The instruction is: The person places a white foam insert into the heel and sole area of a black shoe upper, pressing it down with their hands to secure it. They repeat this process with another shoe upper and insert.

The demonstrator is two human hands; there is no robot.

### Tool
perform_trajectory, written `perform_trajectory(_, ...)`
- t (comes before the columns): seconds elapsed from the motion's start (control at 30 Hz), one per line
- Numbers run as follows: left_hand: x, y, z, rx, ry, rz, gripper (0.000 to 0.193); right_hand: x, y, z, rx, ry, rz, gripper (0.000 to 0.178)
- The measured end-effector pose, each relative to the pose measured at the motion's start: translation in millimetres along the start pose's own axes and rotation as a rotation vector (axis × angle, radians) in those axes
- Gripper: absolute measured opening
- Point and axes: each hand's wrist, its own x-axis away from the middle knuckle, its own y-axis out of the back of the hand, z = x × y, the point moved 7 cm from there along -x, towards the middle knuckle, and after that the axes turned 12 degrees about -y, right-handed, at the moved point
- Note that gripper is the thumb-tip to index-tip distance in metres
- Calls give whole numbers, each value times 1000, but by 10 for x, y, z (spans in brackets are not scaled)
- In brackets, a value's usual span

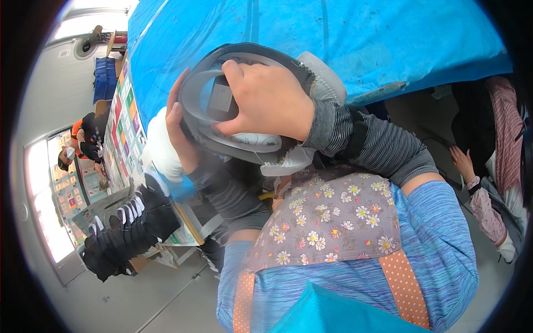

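A worker's two hands close around a grey round piece (214, 149) at the near edge of a table under a blue sheet (388, 39). The left hand (182, 136) wraps its outer left wall; the right hand (275, 100) reaches over the rim, thumb and fingertips gripping a clear plastic band (194, 99) curved inside the opening. The hands work close together, just apart.

A pale stitched flap (325, 77) juts beyond the right hand; a white rounded bundle (162, 147) sits just beside the left. Ahead and to the right of the hands, the sheet stretches away, leaving room to move. Nearer the body, room is tight: a flowered apron (333, 222) lies close below. A stack of black pieces (133, 227) stands lower left of the hands; a co-worker's hand (463, 165) rests well off to the right.
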Motion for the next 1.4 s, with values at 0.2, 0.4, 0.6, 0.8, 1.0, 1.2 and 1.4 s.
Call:
perform_trajectory(0.2, 8, -15, -36, -21, -40, -82, 65, -37, -1, -24, -39, -18, -15, 77)
perform_trajectory(0.4, -103, 230, -24, -195, -49, 37, 63, -81, 7, -44, -67, 5, -1, 79)
perform_trajectory(0.6, -347, 278, -341, -675, -11, 316, 44, -160, -20, -42, -35, 5, 147, 80)
perform_trajectory(0.8, -546, 2, -427, -1110, -75, 457, 27, -177, -59, -64, -48, 15, 148, 75)
perform_trajectory(1.0, -594, -79, -400, -1343, -150, 528, 23, -209, -104, -89, -19, -8, 242, 84)
perform_trajectory(1.2, -582, -158, -402, -1421, -189, 508, 21, -204, -69, -140, -71, -31, 190, 84)
perform_trajectory(1.4, -613, -183, -429, -1445, -199, 478, 20, -180, -63, -162, -156, -59, 176, 83)
